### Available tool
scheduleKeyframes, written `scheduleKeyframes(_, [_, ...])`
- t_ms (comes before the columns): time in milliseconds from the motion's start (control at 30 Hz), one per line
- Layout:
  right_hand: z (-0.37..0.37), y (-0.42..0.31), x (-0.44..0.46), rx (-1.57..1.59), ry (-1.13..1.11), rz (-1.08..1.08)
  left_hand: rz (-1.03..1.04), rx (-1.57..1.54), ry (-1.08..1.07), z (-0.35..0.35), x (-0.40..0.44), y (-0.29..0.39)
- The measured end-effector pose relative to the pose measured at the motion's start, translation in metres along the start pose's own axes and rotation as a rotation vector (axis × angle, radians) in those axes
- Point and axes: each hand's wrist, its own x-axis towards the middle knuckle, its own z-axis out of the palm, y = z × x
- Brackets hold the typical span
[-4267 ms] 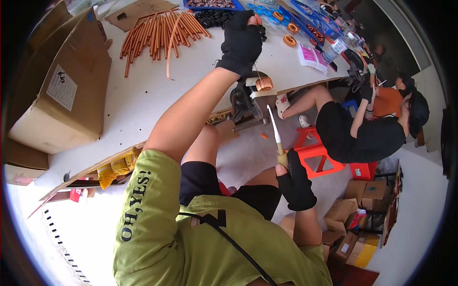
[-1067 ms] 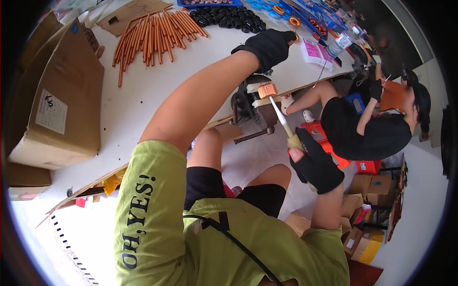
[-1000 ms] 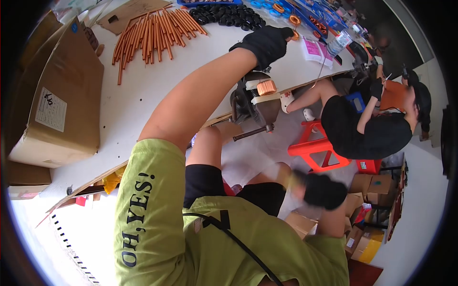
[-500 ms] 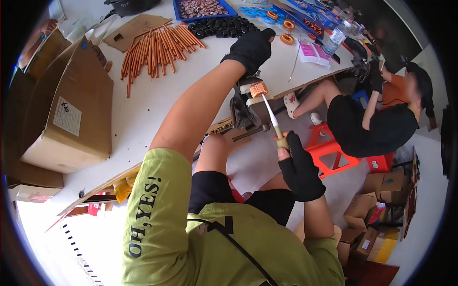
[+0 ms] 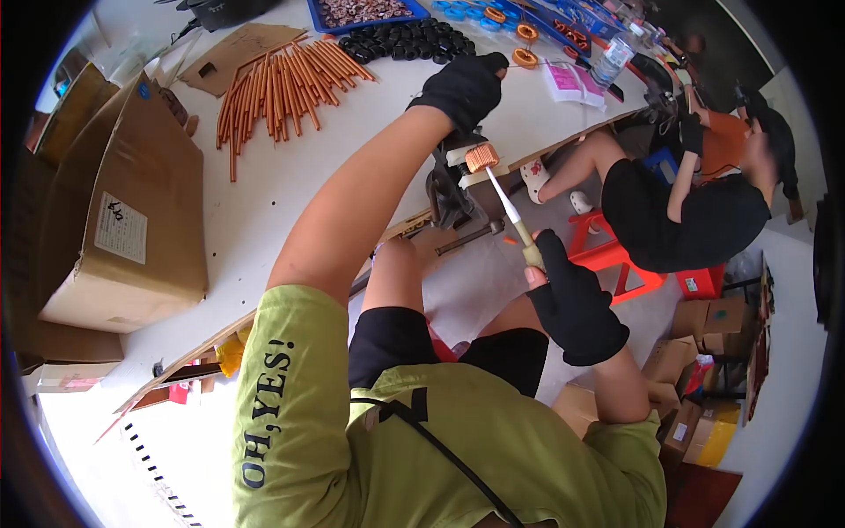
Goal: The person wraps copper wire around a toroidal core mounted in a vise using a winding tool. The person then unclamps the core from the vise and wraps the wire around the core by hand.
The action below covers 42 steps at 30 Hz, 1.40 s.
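My left hand (image 5: 459,91), in a black fingerless glove, is closed above the table edge. A thin wire (image 5: 556,65) runs out to the right from its fingertips. Below it, a copper-wound ring (image 5: 481,158) sits between pale jaw pads of a dark vise (image 5: 451,195), mostly behind my left hand and forearm. My right hand (image 5: 576,308), gloved the same way, is wrapped round the tan handle of a white pointed tool (image 5: 505,204). The tool slants up to the left, its tip at the lower side of the ring.
Copper rods (image 5: 286,92) lie fanned on the table (image 5: 251,231), beside black pieces (image 5: 407,40) and a blue tray (image 5: 322,25). A cardboard box (image 5: 145,211) stands left. At right are a bottle (image 5: 613,60), a red stool (image 5: 607,255) and a seated person (image 5: 695,220).
About a second ago my right hand was blurred and low, away from the ring; the tool is now back at it. Since half a second ago my right hand has shifted slightly right.
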Motion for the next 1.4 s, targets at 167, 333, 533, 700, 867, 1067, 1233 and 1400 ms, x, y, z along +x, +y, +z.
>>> scheduleKeyframes(167, [0.009, -0.002, -0.024, 0.156, 0.046, 0.052, -0.421, -0.491, 0.057, -0.056, -0.041, 0.019])
scheduleKeyframes(333, [-0.008, -0.004, -0.114, 0.074, -0.165, 0.342, 0.317, 0.319, 0.402, -0.058, -0.14, 0.078])
scheduleKeyframes(533, [0.022, 0.066, -0.266, 0.735, -0.119, 0.968, 0.627, 0.387, 0.121, -0.054, -0.154, 0.104])
scheduleKeyframes(700, [0.04, 0.087, -0.257, 0.846, 0.26, 1.206, 0.647, 0.174, 0.132, -0.076, -0.151, 0.102])
scheduleKeyframes(867, [0.051, 0.074, -0.152, 0.676, 0.224, 0.616, 0.111, -0.652, 0.456, -0.089, -0.104, 0.073])
scheduleKeyframes(1067, [0.037, 0.03, -0.058, 0.393, 0.148, 0.195, 0.123, -0.386, 0.752, -0.049, -0.034, 0.024])
scheduleKeyframes(1233, [0.032, 0.019, -0.041, 0.348, 0.096, 0.155, 0.22, -0.231, 0.705, -0.053, -0.027, 0.04])
scheduleKeyframes(1400, [0.039, 0.021, -0.041, 0.215, 0.18, 0.064, 0.45, 0.001, 0.749, -0.064, -0.028, 0.047])
